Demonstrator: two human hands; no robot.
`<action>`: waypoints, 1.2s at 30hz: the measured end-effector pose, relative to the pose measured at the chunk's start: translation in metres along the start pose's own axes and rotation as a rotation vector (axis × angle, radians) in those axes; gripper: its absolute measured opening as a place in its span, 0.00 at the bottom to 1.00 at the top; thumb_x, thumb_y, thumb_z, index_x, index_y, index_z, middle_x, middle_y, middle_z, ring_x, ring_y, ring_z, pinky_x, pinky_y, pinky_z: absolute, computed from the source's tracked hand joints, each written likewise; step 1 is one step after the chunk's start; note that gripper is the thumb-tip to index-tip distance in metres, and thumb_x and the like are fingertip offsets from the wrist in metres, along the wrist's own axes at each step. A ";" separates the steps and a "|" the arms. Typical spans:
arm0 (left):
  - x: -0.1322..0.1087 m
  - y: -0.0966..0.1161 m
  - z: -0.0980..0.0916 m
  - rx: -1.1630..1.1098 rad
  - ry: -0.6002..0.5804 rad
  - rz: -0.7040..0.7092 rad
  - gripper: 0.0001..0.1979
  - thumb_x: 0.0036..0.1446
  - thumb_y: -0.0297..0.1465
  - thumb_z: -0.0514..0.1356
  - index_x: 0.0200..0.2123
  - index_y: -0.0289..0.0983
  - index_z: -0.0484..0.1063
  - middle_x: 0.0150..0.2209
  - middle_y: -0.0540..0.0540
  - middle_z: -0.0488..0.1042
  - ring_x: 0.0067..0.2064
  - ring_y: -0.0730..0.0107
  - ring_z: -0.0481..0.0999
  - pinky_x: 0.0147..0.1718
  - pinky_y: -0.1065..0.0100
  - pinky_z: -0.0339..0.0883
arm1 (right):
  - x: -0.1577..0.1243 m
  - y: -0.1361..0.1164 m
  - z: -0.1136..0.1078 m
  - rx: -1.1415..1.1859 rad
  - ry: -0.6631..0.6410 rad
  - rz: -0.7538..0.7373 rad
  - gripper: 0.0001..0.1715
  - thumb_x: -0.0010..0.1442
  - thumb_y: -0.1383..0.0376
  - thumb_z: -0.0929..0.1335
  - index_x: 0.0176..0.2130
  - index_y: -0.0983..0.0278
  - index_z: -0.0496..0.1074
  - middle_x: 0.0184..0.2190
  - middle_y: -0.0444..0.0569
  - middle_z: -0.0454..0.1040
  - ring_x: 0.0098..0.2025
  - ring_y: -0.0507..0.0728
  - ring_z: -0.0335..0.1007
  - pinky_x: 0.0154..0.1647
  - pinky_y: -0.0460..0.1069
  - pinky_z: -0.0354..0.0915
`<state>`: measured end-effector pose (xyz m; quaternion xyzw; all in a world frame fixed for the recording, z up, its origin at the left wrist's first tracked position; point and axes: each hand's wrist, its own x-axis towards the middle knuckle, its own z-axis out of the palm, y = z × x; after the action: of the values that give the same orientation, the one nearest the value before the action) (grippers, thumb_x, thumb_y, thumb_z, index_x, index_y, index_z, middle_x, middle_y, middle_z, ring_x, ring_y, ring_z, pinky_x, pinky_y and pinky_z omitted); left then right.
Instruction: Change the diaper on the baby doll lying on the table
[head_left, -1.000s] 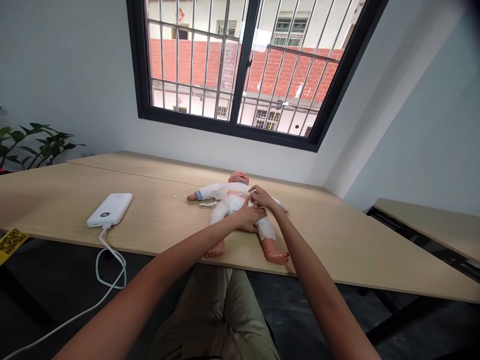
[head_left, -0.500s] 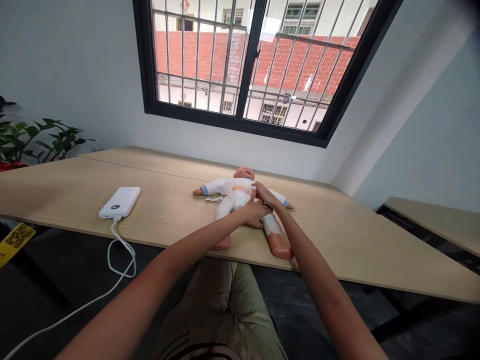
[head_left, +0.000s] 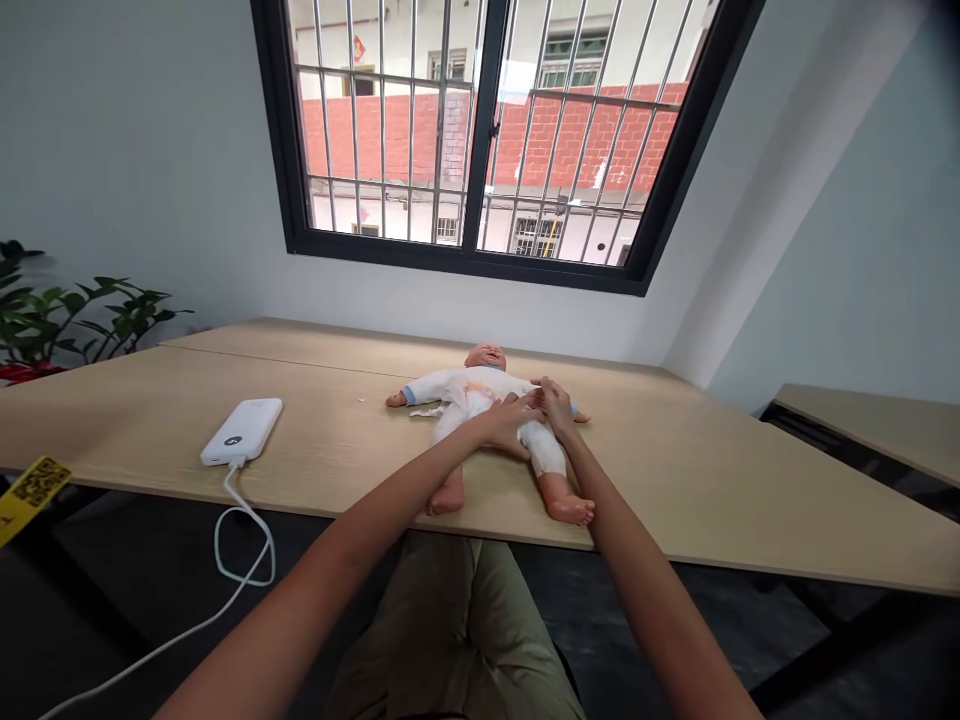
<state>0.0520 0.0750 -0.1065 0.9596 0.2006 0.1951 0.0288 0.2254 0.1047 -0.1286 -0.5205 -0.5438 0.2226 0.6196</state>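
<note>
A baby doll (head_left: pixel 487 385) lies on its back on the wooden table, head away from me. It wears white clothing with blue cuffs and an orange print on the front; its feet are bare. My left hand (head_left: pixel 510 422) is wrapped over the doll's hip and upper leg on the right side. Right beside it, my right hand (head_left: pixel 556 408) has its fingers curled in a pinch at the doll's side, close to the left fingertips. Whatever sits between the right fingers is hidden.
A white power bank (head_left: pixel 241 432) lies on the table (head_left: pixel 330 420) at the left, its white cable (head_left: pixel 244 580) hanging over the front edge. Farther left stand a green plant (head_left: pixel 82 315) and a yellow tag (head_left: pixel 34 495). A barred window (head_left: pixel 465 150) is behind.
My right hand has shifted slightly right and its fingers have curled in. The doll's right-side foot has turned so its toes show. The camera view has tilted up a little.
</note>
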 end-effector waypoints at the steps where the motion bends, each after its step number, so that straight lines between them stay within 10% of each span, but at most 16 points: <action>1: 0.001 -0.006 -0.006 -0.111 0.025 -0.007 0.34 0.45 0.39 0.69 0.57 0.39 0.68 0.59 0.37 0.67 0.59 0.48 0.66 0.57 0.52 0.62 | -0.001 0.003 -0.003 0.018 0.027 0.012 0.20 0.67 0.53 0.64 0.42 0.67 0.72 0.35 0.48 0.73 0.34 0.52 0.71 0.37 0.50 0.70; 7: -0.044 -0.059 -0.052 -0.354 0.530 -0.411 0.16 0.59 0.32 0.54 0.50 0.33 0.69 0.52 0.39 0.73 0.55 0.63 0.71 0.54 0.64 0.65 | 0.002 0.016 -0.015 0.107 0.194 0.079 0.29 0.60 0.41 0.61 0.30 0.63 0.69 0.18 0.43 0.65 0.21 0.52 0.63 0.26 0.48 0.64; 16: -0.141 -0.103 -0.047 -0.198 0.103 -0.636 0.09 0.37 0.23 0.60 0.27 0.37 0.74 0.29 0.51 0.75 0.33 0.66 0.73 0.31 0.71 0.65 | -0.003 0.012 -0.014 0.116 0.230 0.105 0.23 0.61 0.48 0.60 0.28 0.63 0.68 0.17 0.42 0.64 0.17 0.51 0.58 0.20 0.47 0.59; 25: -0.126 -0.092 -0.054 0.103 0.232 -0.640 0.09 0.58 0.24 0.54 0.33 0.37 0.74 0.39 0.42 0.75 0.46 0.57 0.71 0.45 0.62 0.63 | -0.004 0.001 -0.014 0.041 0.149 0.035 0.29 0.61 0.42 0.56 0.29 0.61 0.65 0.19 0.42 0.63 0.16 0.51 0.57 0.20 0.48 0.59; 30: -0.103 -0.087 -0.060 0.132 0.348 -0.461 0.10 0.63 0.28 0.52 0.39 0.41 0.74 0.51 0.43 0.70 0.55 0.58 0.67 0.55 0.56 0.59 | -0.006 -0.025 0.011 -0.064 -0.219 -0.222 0.23 0.61 0.48 0.62 0.37 0.63 0.73 0.39 0.52 0.77 0.38 0.54 0.73 0.41 0.49 0.68; 36: -0.065 -0.088 -0.050 -0.023 0.324 -0.269 0.10 0.63 0.30 0.54 0.38 0.41 0.76 0.54 0.43 0.66 0.59 0.57 0.63 0.59 0.53 0.56 | -0.011 -0.029 0.060 -0.370 -0.533 -0.399 0.15 0.56 0.61 0.71 0.45 0.58 0.77 0.46 0.50 0.77 0.49 0.60 0.68 0.54 0.56 0.60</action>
<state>-0.0552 0.1289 -0.0956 0.8798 0.3268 0.3436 0.0330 0.1594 0.1091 -0.1156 -0.4311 -0.8075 0.1232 0.3832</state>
